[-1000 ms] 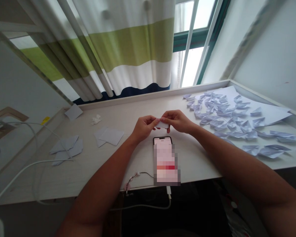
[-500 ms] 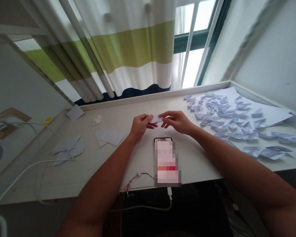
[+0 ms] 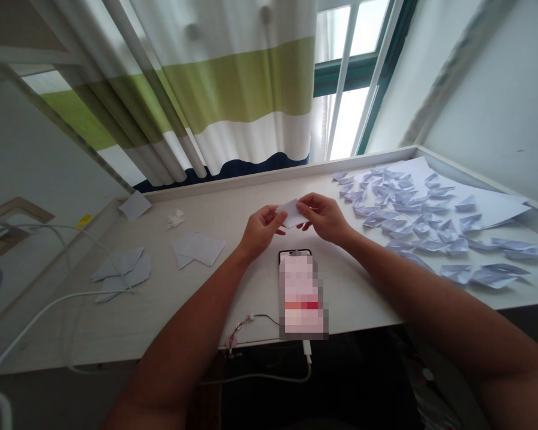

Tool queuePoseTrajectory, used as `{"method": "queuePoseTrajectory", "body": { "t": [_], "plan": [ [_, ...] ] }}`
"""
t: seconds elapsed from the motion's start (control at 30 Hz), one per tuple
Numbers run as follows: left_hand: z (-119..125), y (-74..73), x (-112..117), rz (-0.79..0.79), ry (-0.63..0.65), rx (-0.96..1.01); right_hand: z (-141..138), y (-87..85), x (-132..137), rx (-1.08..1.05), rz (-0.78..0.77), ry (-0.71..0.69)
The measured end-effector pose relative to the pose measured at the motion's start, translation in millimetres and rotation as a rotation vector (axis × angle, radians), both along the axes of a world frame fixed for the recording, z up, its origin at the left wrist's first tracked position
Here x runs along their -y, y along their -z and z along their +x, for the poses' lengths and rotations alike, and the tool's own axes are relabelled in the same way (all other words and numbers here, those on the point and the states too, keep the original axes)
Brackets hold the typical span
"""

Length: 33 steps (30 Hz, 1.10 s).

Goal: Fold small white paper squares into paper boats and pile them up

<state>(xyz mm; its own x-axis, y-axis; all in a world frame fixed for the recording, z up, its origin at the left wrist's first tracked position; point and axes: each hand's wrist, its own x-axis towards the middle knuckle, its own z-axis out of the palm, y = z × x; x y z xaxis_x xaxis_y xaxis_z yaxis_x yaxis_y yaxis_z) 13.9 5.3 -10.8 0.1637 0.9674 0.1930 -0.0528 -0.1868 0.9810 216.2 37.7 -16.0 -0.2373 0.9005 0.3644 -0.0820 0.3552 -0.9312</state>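
Observation:
Between my two hands is a small piece of white paper, raised above the desk and tilted toward me. My left hand pinches its left edge, thumb on the near face. At the right edge my right hand grips it with thumb and fingers; some fingertips are hidden behind the sheet. Just below the hands a phone lies on the white desk, its screen blurred out. Many folded paper boats cover the desk to the right.
Flat paper sheets lie left of my hands, with another stack farther left and a single square in the back corner. A crumpled tissue sits nearby. A white cable crosses the left side. Large white sheets lie under some boats.
The paper has turned from nearly flat to tilted, showing more of its face. My right hand has closed from loosely spread fingers to a firm grip on its right edge.

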Motion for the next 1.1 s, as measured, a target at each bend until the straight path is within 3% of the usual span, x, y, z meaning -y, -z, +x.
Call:
{"method": "queuePoseTrajectory", "body": {
  "t": [0.2, 0.43, 0.63, 0.8, 1.1],
  "plan": [
    [2.0, 1.4, 0.3, 0.011, 0.028, 0.033, -2.7, -1.2, 1.1, -0.073, -0.074, 0.023],
    [-2.4, 1.2, -3.8, 0.002, -0.057, 0.094, -1.4, -4.6, 5.4, -0.071, -0.227, -0.171],
    [-3.3, -1.3, -5.5, -0.091, -0.062, 0.147, -1.0, -4.2, 4.1, -0.208, -0.323, -0.168],
    [-2.6, -8.3, -1.4, -0.078, -0.031, 0.23, 2.0, -7.1, 4.5, -0.23, -0.358, -0.226],
    [-5.0, -4.4, -1.1, 0.047, -0.058, 0.027, 0.4, -3.6, 5.0, -0.132, -0.301, -0.23]
  ]
}}
